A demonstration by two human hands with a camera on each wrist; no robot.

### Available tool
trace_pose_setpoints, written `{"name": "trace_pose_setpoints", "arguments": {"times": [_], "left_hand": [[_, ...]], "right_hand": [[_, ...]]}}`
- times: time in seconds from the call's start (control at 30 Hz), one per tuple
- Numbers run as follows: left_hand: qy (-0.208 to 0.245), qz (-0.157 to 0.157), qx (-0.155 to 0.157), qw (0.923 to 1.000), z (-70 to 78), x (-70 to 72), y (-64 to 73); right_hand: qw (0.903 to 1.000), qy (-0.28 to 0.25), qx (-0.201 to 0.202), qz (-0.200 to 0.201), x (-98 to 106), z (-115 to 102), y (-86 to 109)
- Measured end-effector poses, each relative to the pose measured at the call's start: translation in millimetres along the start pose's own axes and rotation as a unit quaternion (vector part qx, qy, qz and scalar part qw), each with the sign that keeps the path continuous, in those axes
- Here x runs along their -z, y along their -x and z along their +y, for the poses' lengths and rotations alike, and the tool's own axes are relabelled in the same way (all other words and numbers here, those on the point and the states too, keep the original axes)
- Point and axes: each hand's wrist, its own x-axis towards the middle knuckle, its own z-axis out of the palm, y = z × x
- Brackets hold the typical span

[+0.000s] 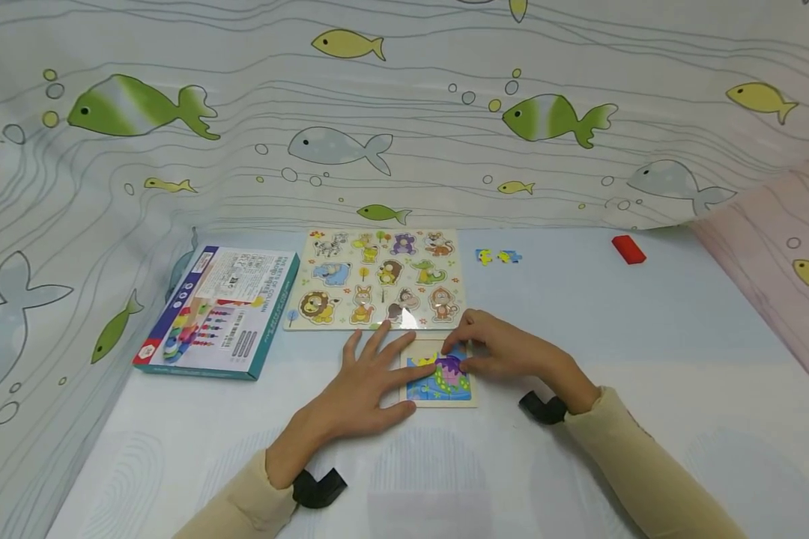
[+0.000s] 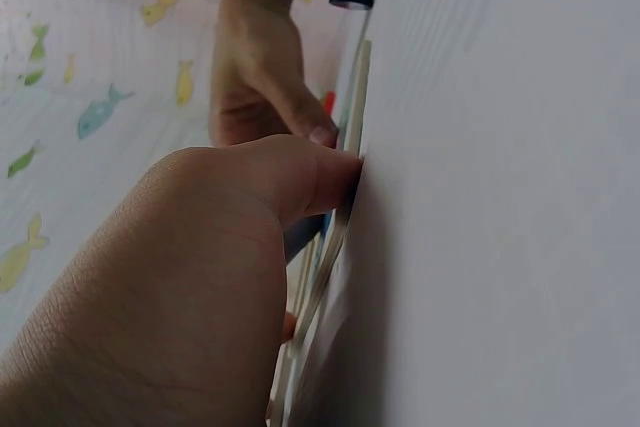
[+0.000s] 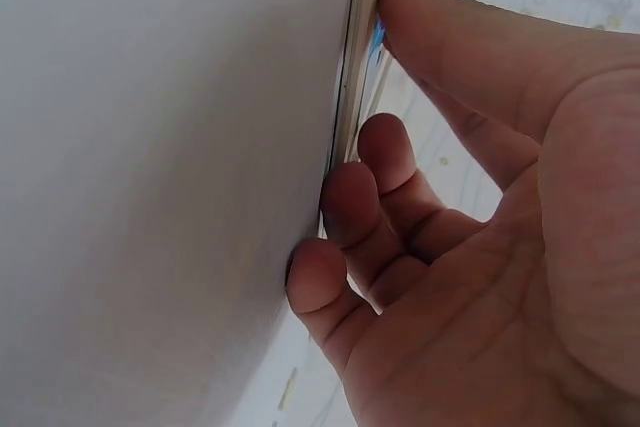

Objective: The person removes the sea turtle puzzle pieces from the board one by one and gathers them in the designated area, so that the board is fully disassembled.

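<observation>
Apparently, we have the small puzzle (image 1: 445, 404) mostly filled, between our outspread left hand (image 1: 360, 388) and our right hand (image 1: 505, 346), which pinches a purple piece (image 1: 449, 364); two loose pieces (image 1: 508, 257) (not yet placed) lie beyond the right hand.

Play space; fish-print backdrop (image 1: 438, 93); animal puzzle board (image 1: 377, 283); small jigsaw (image 1: 443, 386)
</observation>
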Motion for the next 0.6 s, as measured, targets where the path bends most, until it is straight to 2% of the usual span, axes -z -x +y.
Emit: {"name": "trace_pose_setpoints", "arguments": {"times": [0.6], "left_hand": [[-0.001, 0.008, -0.001, 1.0, 1.2, 1.0, 0.0]], "right_hand": [[0.9999, -0.002, 0.015, 0.007, -2.2, -2.0, 0.5]]}}
